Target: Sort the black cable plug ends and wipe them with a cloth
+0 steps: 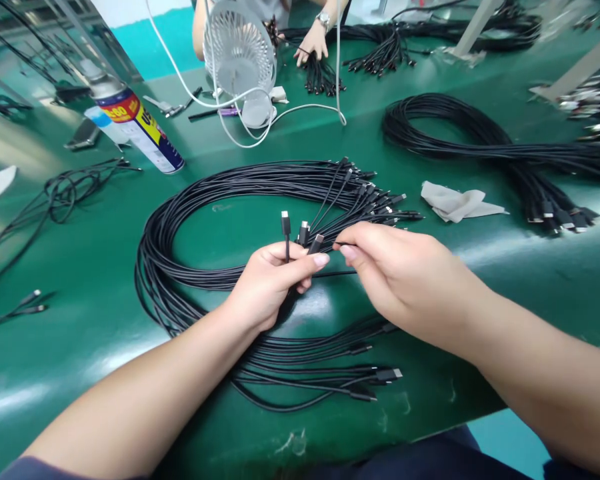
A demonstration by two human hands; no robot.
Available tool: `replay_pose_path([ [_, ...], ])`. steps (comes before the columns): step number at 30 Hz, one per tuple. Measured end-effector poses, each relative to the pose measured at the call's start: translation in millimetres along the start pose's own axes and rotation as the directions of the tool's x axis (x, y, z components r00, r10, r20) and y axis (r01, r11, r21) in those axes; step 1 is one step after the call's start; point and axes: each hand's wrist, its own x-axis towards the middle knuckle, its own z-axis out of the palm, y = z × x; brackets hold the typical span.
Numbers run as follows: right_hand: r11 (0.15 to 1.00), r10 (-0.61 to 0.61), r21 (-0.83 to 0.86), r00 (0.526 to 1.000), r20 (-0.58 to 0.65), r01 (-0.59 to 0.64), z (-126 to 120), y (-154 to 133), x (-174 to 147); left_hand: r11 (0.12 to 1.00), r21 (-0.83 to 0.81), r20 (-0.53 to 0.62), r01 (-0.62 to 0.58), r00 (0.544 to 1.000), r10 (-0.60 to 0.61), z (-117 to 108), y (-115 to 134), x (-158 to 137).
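Observation:
Several black USB cable ends (286, 227) stick up from my left hand (275, 273), which is closed round them with the thumb stretched along the front. Just to the right, my right hand (400, 267) pinches with thumb and forefinger; a thin dark tip shows at the fingertips, probably part of a cable, but most of it is hidden. Beneath both hands lies a large loop of black cables (155, 247) on the green table. Its plugs fan out behind my right hand, and other plugs (390, 375) lie at the front.
A spray can (145, 130) stands at the back left, near a small white fan (240, 50). Another cable bundle (450, 120) and a crumpled white cloth (457, 202) lie on the right. Across the table, a co-worker's hand (314, 43) touches more cables. Loose cables (65, 190) lie left.

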Motion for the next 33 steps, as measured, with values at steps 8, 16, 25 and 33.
replay_pose_path([
  [8, 0.956, -0.17, -0.265, 0.971, -0.168, 0.122, 15.7, -7.3, -0.7, 0.999, 0.012, -0.028, -0.038, 0.999, 0.039, 2.9, -1.5, -1.5],
  [16, 0.917, -0.165, -0.39, 0.971, -0.172, 0.087, 15.5, -13.5, -1.0, 0.999, 0.015, -0.059, -0.04, 0.997, 0.041, 5.4, -2.1, -2.2],
  [25, 0.883, -0.19, -0.458, 0.968, -0.162, 0.097, 16.3, -13.3, -1.1, 0.998, 0.005, -0.049, -0.065, 0.997, 0.065, 5.8, -4.8, -4.1],
  [33, 0.893, -0.188, -0.438, 0.969, -0.158, 0.101, 13.9, -14.8, -1.5, 0.995, -0.037, -0.039, -0.089, 0.995, 0.088, 6.1, -7.0, -2.1],
])
